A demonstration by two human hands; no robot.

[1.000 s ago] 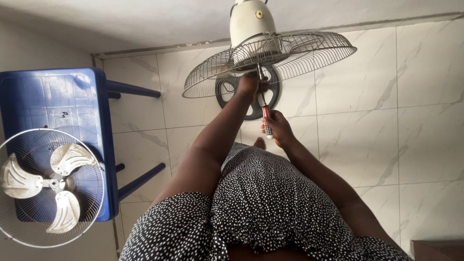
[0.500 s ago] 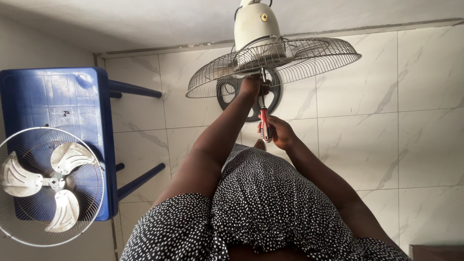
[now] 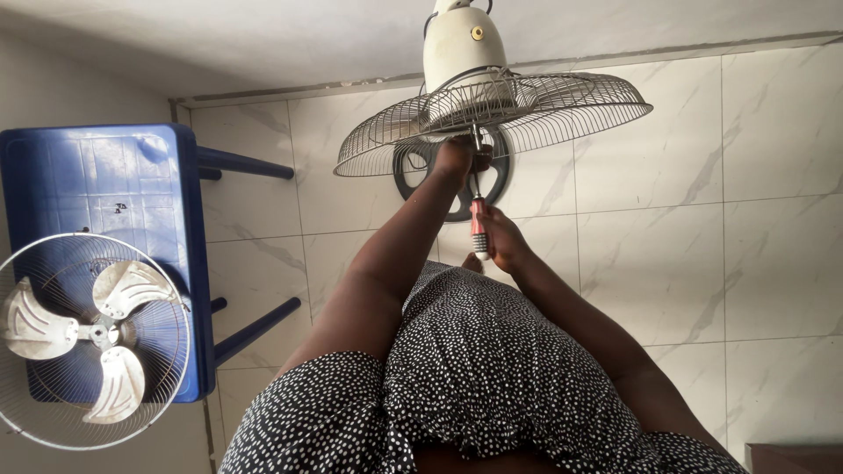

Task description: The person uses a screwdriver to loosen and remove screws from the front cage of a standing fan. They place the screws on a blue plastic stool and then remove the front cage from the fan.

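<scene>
A cream fan motor housing (image 3: 464, 48) with its rear wire grille (image 3: 562, 110) stands on the tiled floor in front of me. My left hand (image 3: 457, 158) reaches to the grille's centre and grips around the shaft there. My right hand (image 3: 507, 243) is closed on a red-handled screwdriver (image 3: 479, 228), whose metal shank points up to the hub beside my left fingers. A dark round fan base (image 3: 413, 167) shows behind the hands. My dotted dress fills the lower view.
A blue plastic table (image 3: 105, 184) stands at the left. On it lies a detached front grille (image 3: 167, 351) with three pale fan blades (image 3: 97, 329) inside it. Marbled floor tiles (image 3: 746, 219) stretch to the right, and a wall edge runs along the top.
Both hands stay at the fan's hub with the screwdriver in place. The view has drifted slightly, so the fan sits a little further right in the frame.
</scene>
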